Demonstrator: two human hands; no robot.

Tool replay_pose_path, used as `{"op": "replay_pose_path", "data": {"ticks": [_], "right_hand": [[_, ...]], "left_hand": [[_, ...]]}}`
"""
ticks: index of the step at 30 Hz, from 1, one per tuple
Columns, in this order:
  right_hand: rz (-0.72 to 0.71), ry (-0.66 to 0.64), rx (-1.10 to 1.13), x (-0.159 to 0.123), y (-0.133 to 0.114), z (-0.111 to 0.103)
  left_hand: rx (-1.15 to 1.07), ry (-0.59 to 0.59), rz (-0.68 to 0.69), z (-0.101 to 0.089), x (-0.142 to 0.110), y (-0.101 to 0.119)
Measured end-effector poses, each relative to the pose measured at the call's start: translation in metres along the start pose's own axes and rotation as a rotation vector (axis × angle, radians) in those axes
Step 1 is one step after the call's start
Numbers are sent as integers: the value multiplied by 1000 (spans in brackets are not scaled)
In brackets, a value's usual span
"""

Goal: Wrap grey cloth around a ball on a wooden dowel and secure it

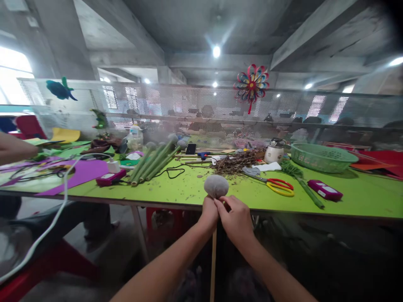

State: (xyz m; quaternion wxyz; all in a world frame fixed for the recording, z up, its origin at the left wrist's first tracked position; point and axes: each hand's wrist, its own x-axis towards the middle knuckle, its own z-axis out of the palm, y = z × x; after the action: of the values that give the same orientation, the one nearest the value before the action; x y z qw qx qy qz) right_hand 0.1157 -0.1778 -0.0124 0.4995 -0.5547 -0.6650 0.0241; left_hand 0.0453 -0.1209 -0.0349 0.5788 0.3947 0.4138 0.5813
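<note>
A smooth grey cloth-covered ball (216,185) sits upright on a thin wooden stick (213,264) in front of me, just over the table's near edge. My left hand (208,213) is closed round the gathered neck under the ball, where the stick comes out below. At the same neck, my right hand (237,216) pinches the gathered cloth with thumb and forefinger. Whether a thread or tie lies between those fingers is too small to tell.
Red-and-yellow-handled scissors (280,187), a pile of dry twigs (237,161) and green stems (154,165) lie on the green table (176,195). A green basket (324,157) stands right, near a purple box (325,190). Another person's arm (14,147) reaches in at left, beyond a white cable (65,188).
</note>
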Motion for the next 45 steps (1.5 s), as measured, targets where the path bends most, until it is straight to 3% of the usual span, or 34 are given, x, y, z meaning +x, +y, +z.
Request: {"op": "replay_pose_path", "data": {"ticks": [7, 12, 15, 19, 21, 24, 29, 34, 40, 45], "right_hand": [[174, 0, -44, 5, -5, 4], [84, -34, -52, 2, 6, 3], [-18, -49, -86, -6, 13, 6], [-133, -10, -102, -22, 17, 13], [-167, -11, -104, -27, 17, 16], [-192, -46, -133, -30, 18, 19], [-173, -123, -300, -36, 17, 23], [-259, -55, -284, -43, 17, 31], [-320, 200, -171, -48, 23, 47], [-316, 252, -87, -55, 27, 53]], "left_hand": [[101, 120, 87, -2, -3, -9], [182, 68, 129, -8, -14, -3], [193, -99, 100, -17, -25, 10], [46, -485, -65, -36, -36, 27], [-45, -535, -168, -41, -37, 31], [-80, -470, -272, -40, -37, 33], [-34, -313, -335, -24, -38, 34], [-57, -146, -429, -13, -35, 27], [-49, -48, -296, -6, -31, 15], [-4, 13, -215, -3, -32, 10]]}}
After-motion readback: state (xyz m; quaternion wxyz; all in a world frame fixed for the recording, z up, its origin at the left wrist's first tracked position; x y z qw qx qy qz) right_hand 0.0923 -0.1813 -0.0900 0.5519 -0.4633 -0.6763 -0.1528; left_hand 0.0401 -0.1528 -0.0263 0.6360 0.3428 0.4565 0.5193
